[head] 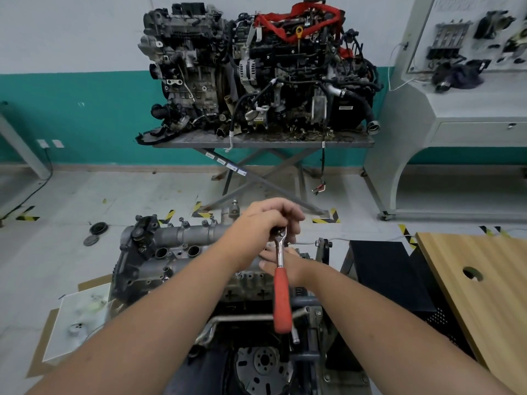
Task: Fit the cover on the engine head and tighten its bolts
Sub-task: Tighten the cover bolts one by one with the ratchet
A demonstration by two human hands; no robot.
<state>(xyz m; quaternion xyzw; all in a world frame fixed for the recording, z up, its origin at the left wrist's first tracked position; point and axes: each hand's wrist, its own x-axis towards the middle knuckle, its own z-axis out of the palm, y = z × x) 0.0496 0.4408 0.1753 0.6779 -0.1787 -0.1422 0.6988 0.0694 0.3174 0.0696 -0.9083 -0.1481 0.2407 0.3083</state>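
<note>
The grey cast-aluminium cover (185, 238) sits on top of the dark engine head (159, 269), which is carried on a steel engine stand (310, 332) at floor level; small bolts stand along the cover's far edge and two round bores open near its left end. A chrome ratchet wrench with a red rubber handle (282, 297) stands over the right end of the cover, head up and handle pointing toward the camera. The left hand (271, 218) is curled over the ratchet's head, clamped on it from above. The right hand (282, 262) lies beneath the wrench shaft with fingers extended flat against the cover's right end; whether it presses a bolt there cannot be told, as the wrench and left hand hide the spot. A round perforated flywheel (263, 366) faces the camera at the stand's near end. To the right stand a black box-shaped cabinet (385, 275) and, at the picture's right edge, a light wooden desk with a round hole (484, 280). Beyond, two complete dirty engines (256, 69) rest on a grey scissor-leg table (256, 142) against a white and teal wall (71, 109).
</note>
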